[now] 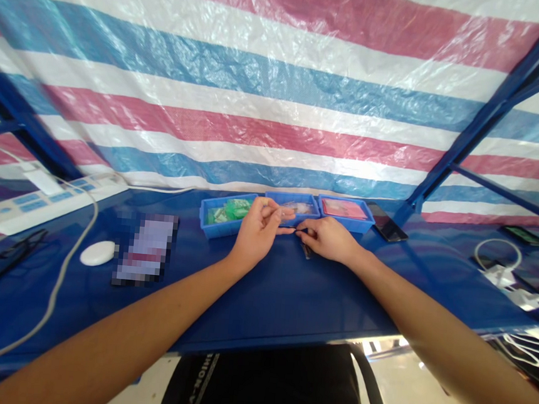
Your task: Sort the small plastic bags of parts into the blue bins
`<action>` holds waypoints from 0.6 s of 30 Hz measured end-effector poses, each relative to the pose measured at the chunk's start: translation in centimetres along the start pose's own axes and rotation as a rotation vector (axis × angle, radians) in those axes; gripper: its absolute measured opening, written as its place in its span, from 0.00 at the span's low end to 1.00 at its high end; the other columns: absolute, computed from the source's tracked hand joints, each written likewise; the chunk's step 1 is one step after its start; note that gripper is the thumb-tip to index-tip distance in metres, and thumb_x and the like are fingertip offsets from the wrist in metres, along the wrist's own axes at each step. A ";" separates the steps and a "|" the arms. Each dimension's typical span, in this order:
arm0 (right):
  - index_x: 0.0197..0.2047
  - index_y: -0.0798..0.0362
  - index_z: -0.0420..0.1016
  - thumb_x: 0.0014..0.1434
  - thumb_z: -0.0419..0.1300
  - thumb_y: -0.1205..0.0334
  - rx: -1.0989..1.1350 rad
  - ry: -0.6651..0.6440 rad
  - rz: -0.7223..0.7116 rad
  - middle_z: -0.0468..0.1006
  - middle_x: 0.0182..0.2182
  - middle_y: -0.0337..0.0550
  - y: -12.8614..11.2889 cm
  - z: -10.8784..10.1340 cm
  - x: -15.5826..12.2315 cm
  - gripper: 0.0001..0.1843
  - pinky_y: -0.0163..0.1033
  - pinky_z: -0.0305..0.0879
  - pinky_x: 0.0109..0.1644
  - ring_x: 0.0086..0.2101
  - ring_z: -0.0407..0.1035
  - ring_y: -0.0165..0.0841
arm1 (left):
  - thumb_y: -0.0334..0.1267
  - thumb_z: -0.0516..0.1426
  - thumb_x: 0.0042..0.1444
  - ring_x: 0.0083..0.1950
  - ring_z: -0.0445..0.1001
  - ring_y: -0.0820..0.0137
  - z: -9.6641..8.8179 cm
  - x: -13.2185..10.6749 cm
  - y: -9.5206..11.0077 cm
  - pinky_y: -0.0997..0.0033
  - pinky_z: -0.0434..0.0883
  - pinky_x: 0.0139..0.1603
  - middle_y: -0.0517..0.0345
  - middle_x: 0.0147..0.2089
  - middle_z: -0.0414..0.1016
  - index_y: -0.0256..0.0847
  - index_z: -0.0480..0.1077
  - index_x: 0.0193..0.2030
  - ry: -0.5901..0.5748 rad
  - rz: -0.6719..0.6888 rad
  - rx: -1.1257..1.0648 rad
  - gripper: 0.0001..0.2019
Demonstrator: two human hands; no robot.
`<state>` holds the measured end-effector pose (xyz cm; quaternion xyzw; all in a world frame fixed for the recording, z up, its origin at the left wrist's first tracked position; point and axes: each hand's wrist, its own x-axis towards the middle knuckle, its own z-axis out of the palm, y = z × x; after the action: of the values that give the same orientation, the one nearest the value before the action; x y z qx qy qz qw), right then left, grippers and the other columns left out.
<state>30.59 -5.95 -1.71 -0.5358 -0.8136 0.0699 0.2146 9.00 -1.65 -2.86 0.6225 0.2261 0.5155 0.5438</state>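
Observation:
Over the front of the blue bins, my left hand (pixel 260 227) has its thumb and fingers drawn together, with a couple of fingers pointing right; whatever it pinches is too small to make out. My right hand (pixel 330 239) is closed in a pinch on a tiny dark piece (pixel 297 231), close to the left fingertips. Just below the right fingers, a small dark object (pixel 307 251) shows against the tabletop; its kind is unclear. Behind the hands stand a bin with green packets (pixel 237 209), a bin with clear plastic bags (pixel 297 207), and a bin with pink packets (pixel 344 208).
On the blue table (pixel 279 310) at left lie a power strip (pixel 57 199), black glasses (pixel 2 260), a white round case (pixel 97 253) and a blurred-out phone (pixel 147 249). A dark phone (pixel 388 222) and white chargers (pixel 503 276) lie right. A striped sheet (pixel 260 88) hangs behind.

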 end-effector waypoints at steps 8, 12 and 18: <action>0.55 0.50 0.83 0.71 0.61 0.57 -0.071 -0.001 -0.005 0.85 0.29 0.42 0.1 0.0 0.0 0.14 0.38 0.62 0.34 0.28 0.77 0.35 | 0.50 0.62 0.69 0.59 0.83 0.56 -0.3 0.2 -0.3 0.50 0.81 0.64 0.46 0.58 0.83 0.39 0.77 0.59 -0.013 0.000 0.104 0.20; 0.54 0.50 0.83 0.70 0.63 0.59 -0.035 -0.005 0.015 0.84 0.28 0.40 0.1 0.1 0.1 0.12 0.37 0.61 0.33 0.26 0.75 0.34 | 0.51 0.63 0.68 0.60 0.83 0.55 -0.2 0.0 -0.1 0.50 0.82 0.62 0.48 0.60 0.83 0.40 0.81 0.57 -0.061 0.001 0.135 0.19; 0.49 0.49 0.83 0.66 0.63 0.65 -0.009 -0.008 -0.007 0.84 0.28 0.38 0.5 -0.1 0.0 0.10 0.36 0.61 0.34 0.26 0.74 0.33 | 0.49 0.67 0.64 0.57 0.85 0.54 -0.3 0.0 -0.2 0.53 0.85 0.55 0.46 0.54 0.86 0.39 0.78 0.59 -0.064 -0.050 0.116 0.22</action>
<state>31.02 -5.73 -1.74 -0.5338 -0.8165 0.0677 0.2091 8.81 -1.44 -3.05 0.6631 0.2537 0.4677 0.5266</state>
